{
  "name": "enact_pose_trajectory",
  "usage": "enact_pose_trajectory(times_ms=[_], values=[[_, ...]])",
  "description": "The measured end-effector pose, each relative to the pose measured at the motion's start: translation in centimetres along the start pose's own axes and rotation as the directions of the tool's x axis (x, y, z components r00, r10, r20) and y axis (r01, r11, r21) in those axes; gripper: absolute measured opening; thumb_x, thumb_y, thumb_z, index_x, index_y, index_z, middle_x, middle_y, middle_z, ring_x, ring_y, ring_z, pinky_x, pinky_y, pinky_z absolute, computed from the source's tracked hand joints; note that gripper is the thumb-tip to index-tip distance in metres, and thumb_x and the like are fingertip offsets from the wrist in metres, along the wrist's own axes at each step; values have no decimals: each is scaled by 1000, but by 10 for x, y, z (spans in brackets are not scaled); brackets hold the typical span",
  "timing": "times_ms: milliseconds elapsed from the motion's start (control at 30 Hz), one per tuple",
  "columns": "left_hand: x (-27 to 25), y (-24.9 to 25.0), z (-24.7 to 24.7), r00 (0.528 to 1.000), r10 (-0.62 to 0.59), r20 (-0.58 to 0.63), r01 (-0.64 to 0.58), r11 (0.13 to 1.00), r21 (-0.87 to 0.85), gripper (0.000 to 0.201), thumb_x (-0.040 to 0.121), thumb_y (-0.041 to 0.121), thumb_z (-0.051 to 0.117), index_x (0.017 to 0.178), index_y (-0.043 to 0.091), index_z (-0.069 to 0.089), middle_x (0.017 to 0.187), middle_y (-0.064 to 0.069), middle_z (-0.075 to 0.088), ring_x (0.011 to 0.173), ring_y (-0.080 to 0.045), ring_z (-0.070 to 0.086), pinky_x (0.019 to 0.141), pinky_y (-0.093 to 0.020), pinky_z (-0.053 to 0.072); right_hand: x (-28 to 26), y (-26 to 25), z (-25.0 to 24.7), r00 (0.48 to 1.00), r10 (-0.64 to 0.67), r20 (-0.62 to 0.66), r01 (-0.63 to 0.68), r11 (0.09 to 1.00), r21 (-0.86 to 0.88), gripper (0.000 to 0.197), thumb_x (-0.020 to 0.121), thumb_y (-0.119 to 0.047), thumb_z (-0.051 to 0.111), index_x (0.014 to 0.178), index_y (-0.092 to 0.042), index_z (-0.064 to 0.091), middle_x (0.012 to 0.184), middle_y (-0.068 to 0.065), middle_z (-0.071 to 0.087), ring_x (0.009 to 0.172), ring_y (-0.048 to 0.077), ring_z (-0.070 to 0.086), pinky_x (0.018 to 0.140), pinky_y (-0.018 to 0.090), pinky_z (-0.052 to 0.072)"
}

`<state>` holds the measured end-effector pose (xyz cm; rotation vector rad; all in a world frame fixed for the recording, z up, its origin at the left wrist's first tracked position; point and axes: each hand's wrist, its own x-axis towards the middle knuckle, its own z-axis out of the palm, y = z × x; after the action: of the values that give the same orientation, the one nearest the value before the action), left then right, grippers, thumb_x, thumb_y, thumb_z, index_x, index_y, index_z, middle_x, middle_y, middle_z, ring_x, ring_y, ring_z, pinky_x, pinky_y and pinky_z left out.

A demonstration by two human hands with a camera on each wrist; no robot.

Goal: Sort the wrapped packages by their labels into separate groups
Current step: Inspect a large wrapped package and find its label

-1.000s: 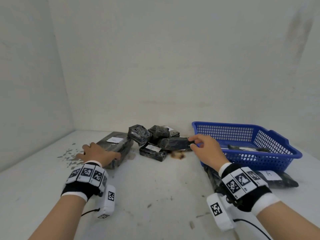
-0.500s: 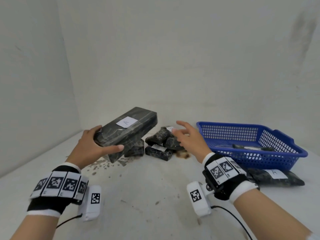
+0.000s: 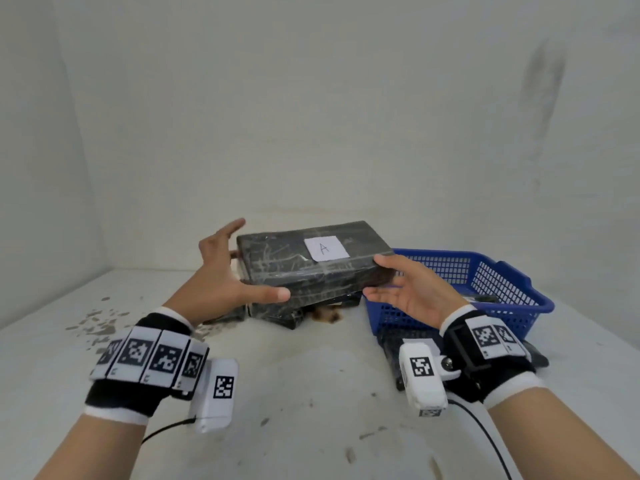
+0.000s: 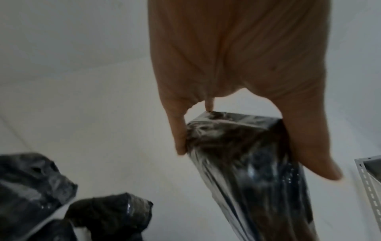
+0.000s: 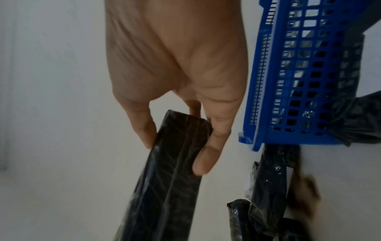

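A large black film-wrapped box [image 3: 311, 271] with a white label marked "A" [image 3: 325, 248] hangs level in the air over the table, held between both hands. My left hand [image 3: 239, 268] grips its left end, thumb along the front face and fingers [image 4: 177, 133] behind. My right hand [image 3: 384, 278] grips the right end, thumb on the top edge and fingers [image 5: 208, 154] underneath. The wrist views show the box [image 4: 247, 163] [image 5: 177, 163] clamped between thumb and fingers. Several smaller black wrapped packages [image 3: 277, 315] lie on the table under it, partly hidden.
A blue mesh basket [image 3: 502, 289] stands at the right with a dark package [image 3: 483, 299] inside. Another labelled package [image 3: 415, 342] lies in front of the basket, behind my right wrist. A brown stain [image 3: 327, 315] and grey flakes [image 3: 97, 320] mark the white table.
My left hand lifted the big box off the table's left side and carried it right and up. My right hand left the small packages and took hold of the box's right end.
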<state>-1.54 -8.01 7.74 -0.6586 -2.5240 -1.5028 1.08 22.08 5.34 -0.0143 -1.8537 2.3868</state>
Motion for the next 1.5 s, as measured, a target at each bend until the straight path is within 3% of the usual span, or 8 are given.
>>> enact_pose_trajectory(times_ms=[300, 400, 500, 567, 767, 1000, 1200, 1500], values=[[28, 16, 43, 976, 178, 123, -103, 883, -458, 108, 71, 15, 76, 148, 55, 11, 144, 1, 48, 109, -21, 67, 83, -40, 59, -19, -29, -40, 968, -244, -62, 239, 968, -82, 56, 80, -15, 69, 134, -7, 55, 125, 14, 69, 112, 29, 68, 87, 35, 60], [37, 28, 52, 970, 228, 83, -183, 912, -367, 89, 94, 11, 54, 151, 42, -6, 151, -11, 42, 93, -2, 68, 70, -9, 51, -30, -45, -48, 950, -298, -89, 282, 946, -161, 57, 78, -19, 72, 132, -9, 56, 120, 14, 71, 106, 30, 72, 85, 39, 61], [41, 43, 58, 959, 279, -44, -282, 954, -100, 76, 101, 4, 36, 152, 31, -14, 151, 31, 7, 79, 19, 59, 57, 0, 36, -36, -56, -48, 923, -367, -119, 335, 915, -227, 51, 83, -20, 70, 131, -11, 58, 115, 8, 74, 104, 26, 72, 86, 37, 60], [46, 40, 58, 930, 363, -56, -363, 932, 11, 74, 100, -2, 34, 154, 25, -7, 148, 36, -6, 109, 27, 43, 70, 5, 32, -40, -66, -44, 902, -413, -125, 366, 886, -286, 41, 89, -22, 67, 128, -14, 62, 109, 2, 76, 103, 21, 72, 86, 34, 57], [39, 43, 57, 879, 440, -183, -440, 897, 42, 64, 101, 4, 30, 155, 24, 3, 125, 64, 3, 119, 33, 24, 69, 11, 25, -52, -80, -33, 856, -510, -84, 450, 815, -365, 64, 84, -30, 69, 145, -35, 50, 108, -1, 77, 104, 22, 73, 93, 41, 55], [32, 56, 50, 944, 321, -73, -325, 877, -354, 90, 84, 36, 54, 149, 50, -7, 159, 25, 9, 144, 1, 21, 117, -23, 20, -56, -79, -22, 822, -568, -40, 485, 734, -475, 65, 85, -30, 72, 140, -51, 46, 104, -7, 78, 99, 17, 74, 94, 35, 55], [26, 60, 50, 950, 310, -39, -304, 887, -348, 104, 78, 38, 66, 150, 48, -9, 153, 17, 35, 130, -1, 48, 113, -34, 33, -62, -79, -14, 803, -594, -45, 467, 674, -572, 62, 84, -31, 75, 130, -59, 44, 95, -22, 76, 87, 2, 74, 72, 7, 52], [28, 61, 50, 970, 161, -181, -207, 939, -275, 112, 56, 57, 86, 142, 47, 16, 130, 4, 53, 110, -17, 64, 90, -42, 56, -61, -69, 4, 771, -636, -37, 446, 581, -680, 82, 76, -39, 83, 142, -52, 37, 118, -23, 68, 99, -9, 66, 75, 7, 50]])
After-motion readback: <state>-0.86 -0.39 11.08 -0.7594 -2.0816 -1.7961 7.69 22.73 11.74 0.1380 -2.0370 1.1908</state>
